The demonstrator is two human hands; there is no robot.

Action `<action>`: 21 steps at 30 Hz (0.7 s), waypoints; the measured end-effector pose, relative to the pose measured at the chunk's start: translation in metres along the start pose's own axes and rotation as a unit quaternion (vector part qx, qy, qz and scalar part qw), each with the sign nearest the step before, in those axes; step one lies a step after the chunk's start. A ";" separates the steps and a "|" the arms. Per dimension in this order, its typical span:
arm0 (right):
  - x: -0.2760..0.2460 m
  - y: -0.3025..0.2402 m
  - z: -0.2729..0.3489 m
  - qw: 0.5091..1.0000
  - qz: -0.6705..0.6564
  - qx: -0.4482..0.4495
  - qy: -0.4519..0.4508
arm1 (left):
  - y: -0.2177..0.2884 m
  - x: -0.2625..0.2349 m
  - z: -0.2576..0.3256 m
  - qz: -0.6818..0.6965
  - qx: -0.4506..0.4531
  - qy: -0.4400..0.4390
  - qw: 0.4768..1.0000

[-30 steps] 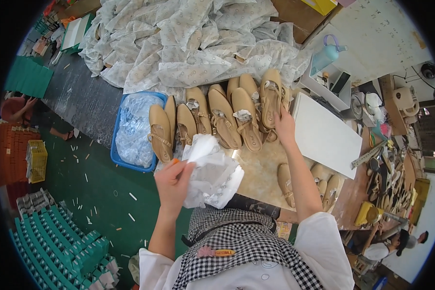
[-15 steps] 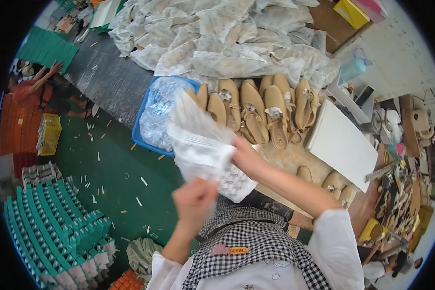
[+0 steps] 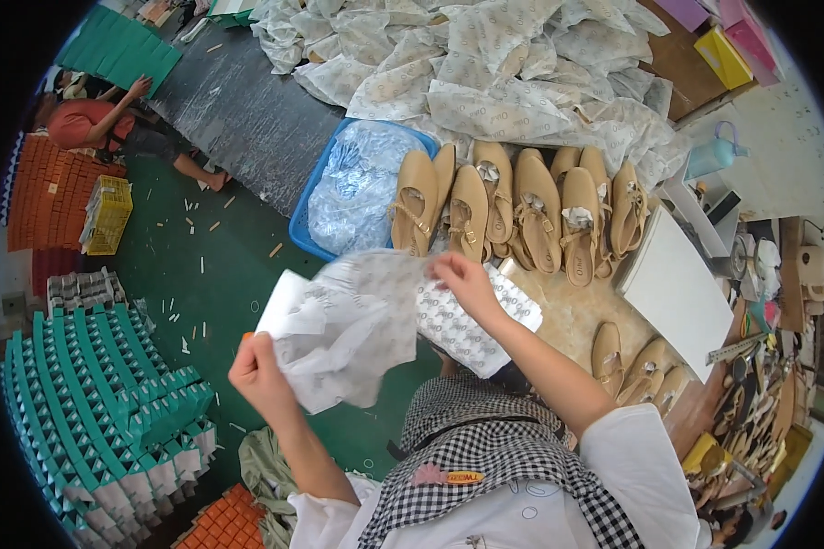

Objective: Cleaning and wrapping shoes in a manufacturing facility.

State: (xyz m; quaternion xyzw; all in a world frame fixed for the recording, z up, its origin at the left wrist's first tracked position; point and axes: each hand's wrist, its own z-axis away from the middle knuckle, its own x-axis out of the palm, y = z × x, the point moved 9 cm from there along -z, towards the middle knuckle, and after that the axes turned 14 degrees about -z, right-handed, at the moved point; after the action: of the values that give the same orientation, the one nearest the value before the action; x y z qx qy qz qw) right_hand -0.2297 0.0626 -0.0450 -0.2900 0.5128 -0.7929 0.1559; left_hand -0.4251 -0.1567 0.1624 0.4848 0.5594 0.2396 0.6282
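Observation:
A thin, translucent printed tissue sheet (image 3: 357, 316) hangs spread in the air between my two hands, with a whiter folded part at its left end. My left hand (image 3: 265, 371) is closed on that left end; a small bit of orange shows at its fingers. With fingertips pinched together, my right hand (image 3: 467, 288) grips the sheet's upper right corner. Below the right hand, a stack of printed tissue paper (image 3: 481, 320) lies at the table's near edge. Tan buckled shoes (image 3: 540, 210) stand in a row just beyond, some stuffed with crumpled paper.
A blue basket (image 3: 304, 206) of clear plastic bags stands left of the shoes. Behind lies a heap of tissue-wrapped items (image 3: 494, 82). A white box lid (image 3: 677, 284) and more tan shoes (image 3: 645, 366) are at right. Green boxes (image 3: 92, 403) are stacked at left; a person (image 3: 87, 123) works beyond.
The sheet has gone from a bunched blur to spread out. My left hand has moved left and my right hand slightly right and up, and the head view has shifted.

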 end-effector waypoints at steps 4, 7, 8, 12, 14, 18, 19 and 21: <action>-0.011 0.023 -0.045 0.890 0.316 -0.249 0.214 | 0.073 0.033 0.021 -0.145 0.183 -0.089 0.968; -0.026 0.046 -0.053 0.981 0.102 0.074 0.144 | 0.076 0.068 0.027 -0.185 0.229 -0.136 0.946; -0.049 0.031 -0.044 0.985 0.101 0.024 0.134 | 0.073 0.075 0.027 -0.193 0.235 -0.150 0.941; -0.076 -0.106 0.064 0.985 0.170 -0.018 -0.005 | 0.049 0.097 0.024 -0.235 0.253 -0.179 0.921; -0.081 -0.142 0.123 0.969 0.233 0.032 -0.074 | 0.041 0.119 0.031 -0.236 0.262 -0.215 0.911; -0.052 -0.171 0.181 0.920 0.381 -0.065 -0.066 | 0.072 0.173 0.113 -0.128 0.325 -0.348 0.870; -0.058 -0.146 0.180 0.946 0.319 -0.047 -0.043 | 0.089 0.175 0.150 -0.127 0.359 -0.363 0.850; -0.074 -0.090 0.179 0.993 0.073 0.091 0.014 | 0.117 0.177 0.187 -0.111 0.405 -0.385 0.822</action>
State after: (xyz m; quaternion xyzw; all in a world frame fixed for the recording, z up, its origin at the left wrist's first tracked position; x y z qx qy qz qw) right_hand -0.0560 0.0121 0.0689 -0.2253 0.4603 -0.8267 0.2323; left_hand -0.1764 -0.0225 0.1642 0.6830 0.3690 -0.2857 0.5619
